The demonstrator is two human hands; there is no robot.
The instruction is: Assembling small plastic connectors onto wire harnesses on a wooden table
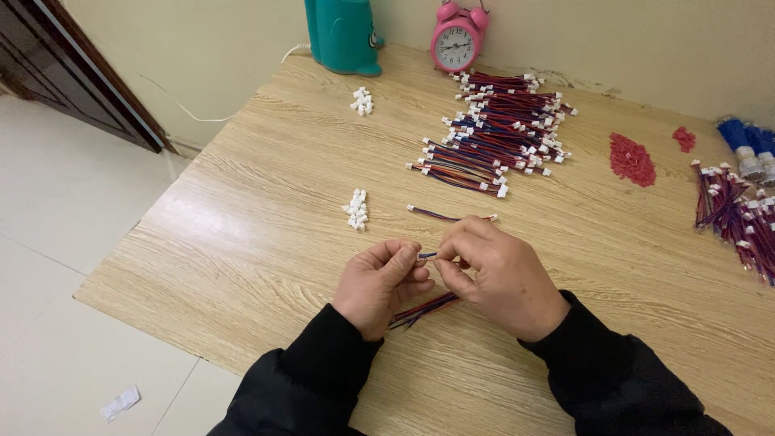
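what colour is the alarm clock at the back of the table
Pink, with a white face; the clock shows best in the head view.

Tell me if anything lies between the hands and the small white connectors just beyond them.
Nothing visible does. Bare table lies between the left hand, the right hand holding the wire bundle, and the white connectors.

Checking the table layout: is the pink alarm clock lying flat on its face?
No, the pink alarm clock stands upright against the wall at the table's far edge, its dial showing.

Both hands meet low over the table, left hand (378, 287) and right hand (500, 274) with fingers pinched together.
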